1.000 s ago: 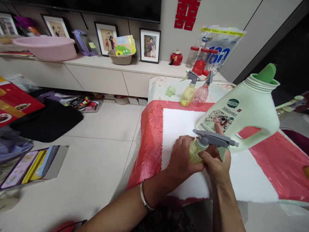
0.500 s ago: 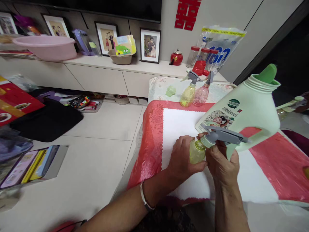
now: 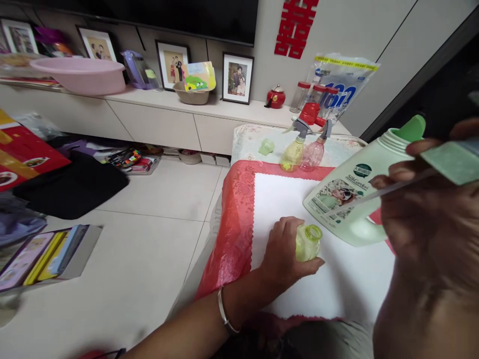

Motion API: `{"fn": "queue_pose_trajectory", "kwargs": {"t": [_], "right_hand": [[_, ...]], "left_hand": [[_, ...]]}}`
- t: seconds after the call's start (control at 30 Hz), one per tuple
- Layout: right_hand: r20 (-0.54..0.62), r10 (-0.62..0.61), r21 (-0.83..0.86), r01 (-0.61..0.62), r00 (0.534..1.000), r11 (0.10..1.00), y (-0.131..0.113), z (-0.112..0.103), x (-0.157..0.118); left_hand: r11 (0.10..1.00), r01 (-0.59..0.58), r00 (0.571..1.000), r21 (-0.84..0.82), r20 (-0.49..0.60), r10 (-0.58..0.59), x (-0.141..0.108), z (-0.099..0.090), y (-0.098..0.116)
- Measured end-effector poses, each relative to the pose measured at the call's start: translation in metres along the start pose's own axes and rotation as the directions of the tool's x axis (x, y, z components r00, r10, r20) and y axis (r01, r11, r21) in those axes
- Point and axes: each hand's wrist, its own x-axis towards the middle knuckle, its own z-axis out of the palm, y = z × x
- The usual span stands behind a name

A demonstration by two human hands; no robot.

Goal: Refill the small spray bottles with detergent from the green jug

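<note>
Pale floor tiles (image 3: pixel 149 254) run below a long cream cabinet (image 3: pixel 149 119), on which a pink oval plastic basin (image 3: pixel 86 75) sits at the left, with black-framed photographs (image 3: pixel 172 65) farther right. To the right of the tiles is the surface, its left edge draped in glossy red plastic (image 3: pixel 235 214) and a white scalloped sheet (image 3: pixel 275 197) spread over that. Near the far left corner lies a small pale green plastic piece (image 3: pixel 266 146). Toward the near edge, the left hand (image 3: pixel 286 244) has its fingers wrapped around a small clear yellow-green plastic bottle (image 3: pixel 307 244), whose neck is open; whether its base touches the sheet is hidden. Beyond it, toward the far edge, a yellow spray bottle (image 3: pixel 293 153) and a pink spray bottle (image 3: pixel 312 154), both grey-headed, stand side by side. Right of these, a large pale green plastic jug (image 3: pixel 344 189) leans toward the right. Rightmost, raised above the surface, the right hand (image 3: pixel 422 239) pinches a pale green spray top (image 3: pixel 454 162) between its blurred fingers, and a thin translucent tube (image 3: pixel 392 189) slants down leftward in front of the jug.
</note>
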Motion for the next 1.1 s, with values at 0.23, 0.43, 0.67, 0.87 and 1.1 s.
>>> {"fn": "queue_pose_trajectory", "kwargs": {"t": [0.23,0.43,0.67,0.87,1.1], "right_hand": [[0.322,0.009,-0.265,0.081,0.947,0.961,0.081,0.002,0.047],[0.592,0.174,-0.595,0.281,0.787,0.753,0.18,0.003,0.045],[0.692,0.34,-0.678,0.413,0.636,0.608,0.228,0.004,0.032],[0.694,0.32,-0.689,0.468,0.645,0.553,0.245,-0.004,0.022],[0.702,0.099,-0.615,0.53,0.705,0.584,0.212,-0.019,0.021]], "left_hand": [[1.0,0.003,1.0,0.009,0.031,-0.003,0.0,0.001,-0.001],[1.0,0.027,0.999,0.003,0.033,-0.027,-0.001,0.003,-0.001],[1.0,0.01,1.0,0.0,0.007,-0.01,-0.002,0.006,-0.003],[0.999,0.042,0.999,-0.001,0.027,-0.042,0.0,0.005,-0.002],[0.998,0.058,0.998,0.017,0.039,-0.059,0.001,0.004,0.0]]}}
